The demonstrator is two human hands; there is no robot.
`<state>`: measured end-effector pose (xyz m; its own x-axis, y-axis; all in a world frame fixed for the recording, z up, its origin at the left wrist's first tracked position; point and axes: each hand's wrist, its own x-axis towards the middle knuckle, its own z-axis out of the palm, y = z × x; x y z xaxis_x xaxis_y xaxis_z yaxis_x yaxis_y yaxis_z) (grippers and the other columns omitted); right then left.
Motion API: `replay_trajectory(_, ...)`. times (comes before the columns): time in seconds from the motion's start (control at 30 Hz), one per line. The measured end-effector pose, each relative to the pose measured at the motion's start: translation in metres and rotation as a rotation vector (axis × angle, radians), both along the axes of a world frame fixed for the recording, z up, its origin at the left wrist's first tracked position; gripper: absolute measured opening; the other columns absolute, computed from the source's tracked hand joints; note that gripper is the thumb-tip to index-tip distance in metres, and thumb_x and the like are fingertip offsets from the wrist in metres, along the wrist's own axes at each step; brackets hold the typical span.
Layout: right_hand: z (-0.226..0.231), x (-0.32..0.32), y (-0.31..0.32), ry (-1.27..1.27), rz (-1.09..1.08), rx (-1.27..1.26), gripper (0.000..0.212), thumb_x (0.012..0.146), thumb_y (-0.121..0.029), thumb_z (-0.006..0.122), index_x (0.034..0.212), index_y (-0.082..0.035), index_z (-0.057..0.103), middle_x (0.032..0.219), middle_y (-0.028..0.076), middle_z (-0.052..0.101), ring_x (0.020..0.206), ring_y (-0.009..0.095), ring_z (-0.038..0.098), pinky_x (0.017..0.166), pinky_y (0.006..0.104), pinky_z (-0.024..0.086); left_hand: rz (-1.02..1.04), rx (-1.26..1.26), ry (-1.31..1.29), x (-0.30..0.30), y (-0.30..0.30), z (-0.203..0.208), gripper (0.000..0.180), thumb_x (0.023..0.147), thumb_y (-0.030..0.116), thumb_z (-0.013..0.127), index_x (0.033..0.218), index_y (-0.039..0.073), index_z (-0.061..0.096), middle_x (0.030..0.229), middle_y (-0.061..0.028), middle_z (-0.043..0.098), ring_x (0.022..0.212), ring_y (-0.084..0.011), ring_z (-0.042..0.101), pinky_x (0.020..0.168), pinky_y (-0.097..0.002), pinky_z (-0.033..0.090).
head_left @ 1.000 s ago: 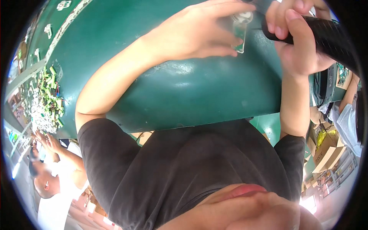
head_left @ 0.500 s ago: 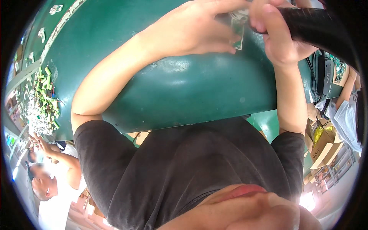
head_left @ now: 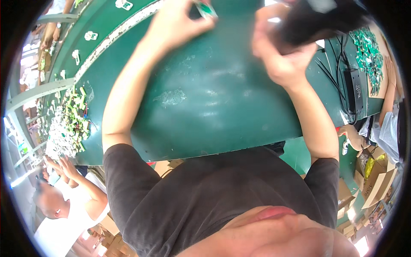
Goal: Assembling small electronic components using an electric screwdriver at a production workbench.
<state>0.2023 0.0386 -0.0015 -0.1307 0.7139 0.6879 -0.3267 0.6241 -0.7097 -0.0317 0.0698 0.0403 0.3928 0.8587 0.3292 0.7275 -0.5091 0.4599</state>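
Observation:
Near the top edge, my left hand [head_left: 175, 23] pinches a small clear plastic piece [head_left: 207, 10] with green on it. Only part of that piece shows, since the fingers and the picture's edge cut it off. My right hand [head_left: 282, 60] is curled around a thick black cylindrical object [head_left: 314, 23], smeared by motion, whose exact kind I cannot make out. Both hands are held apart over the green tabletop [head_left: 205, 107].
Green-and-white small parts [head_left: 68, 124] lie heaped at the left, beside a metal frame [head_left: 43, 94]. White pieces [head_left: 90, 36] sit beyond a pale rail. At right are a black power adapter [head_left: 354, 91] with cables and green circuit boards [head_left: 369, 60]. Co-workers sit at both sides.
My hands have parted. The left hand has moved left with the clear piece, away from the black object, and the right has shifted slightly left. The whole view has also shifted.

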Motion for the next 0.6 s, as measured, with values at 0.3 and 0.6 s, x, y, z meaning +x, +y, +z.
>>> replay_trajectory(0.3, 0.006, 0.000, -0.008, -0.158, -0.065, -0.074, 0.048, 0.078, 0.009, 0.069, 0.123, 0.002, 0.053, 0.098, 0.006, 0.062, 0.084, 0.011, 0.061, 0.073, 0.0270, 0.049, 0.119, 0.044, 0.193, -0.078, 0.154, -0.024, 0.072, 0.083, 0.030, 0.078, 0.144, 0.007, 0.049, 0.131, -0.0235, 0.064, 0.126, -0.0384, 0.059, 0.107, -0.0437, 0.045)
replay_trajectory(0.6, 0.073, 0.030, 0.028, 0.727, 0.043, 0.272, 0.075, 0.084, 0.018, 0.052, 0.150, -0.006, 0.025, 0.104, 0.010, 0.055, 0.055, 0.010, 0.052, 0.048, 0.0257, 0.051, 0.249, 0.106, 0.200, -0.015, 0.141, -0.012, 0.062, 0.077, 0.036, 0.085, 0.122, 0.004, 0.058, 0.113, -0.0199, 0.070, 0.109, -0.0360, 0.066, 0.096, -0.0407, 0.051)
